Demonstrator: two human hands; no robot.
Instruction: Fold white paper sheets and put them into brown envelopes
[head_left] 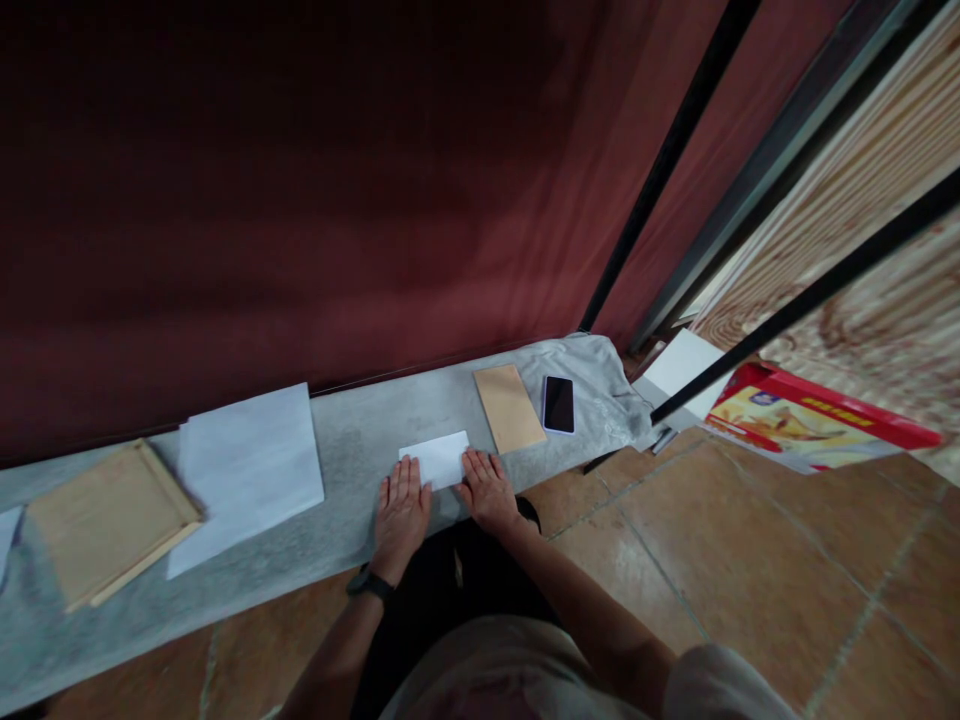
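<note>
A small folded piece of white paper [435, 457] lies on the grey cloth-covered bench [367, 420] right in front of me. My left hand [403, 508] rests flat on its left end, fingers stretched out and pointing away from me. On the right end lies my right hand [487, 488], also flat, with the fingers extended over the paper's edge. Just beyond the right hand is a tan envelope or card [510, 407]. A phone [559, 404] with a dark screen sits to the right of that.
White sheets [251, 470] lie on the bench to my left, partly under a stack of brown envelopes [112, 520]. A dark red wall [337, 250] runs behind the bench. Black poles [667, 160] rise at the right, and a red and yellow box [810, 420] lies on the tiled floor [675, 540].
</note>
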